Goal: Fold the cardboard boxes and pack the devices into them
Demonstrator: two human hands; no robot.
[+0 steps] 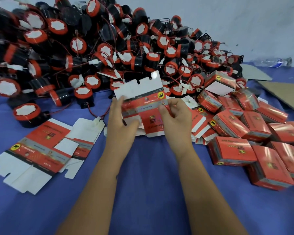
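Both hands hold one flat box point(143, 106) up over the blue worktop point(143, 175), in the middle. Its long side runs up and away, with the white notched flap on top, tilted a bit left. The left hand point(121, 122) grips its left edge, thumb in front. The right hand point(176, 116) pinches the right side with curled fingers point(163, 109). Two more flat boxes point(41, 150) lie at the left. A big pile of red and black devices point(109, 48) sits behind, too many to count. Many folded boxes point(253, 133) are heaped at the right.
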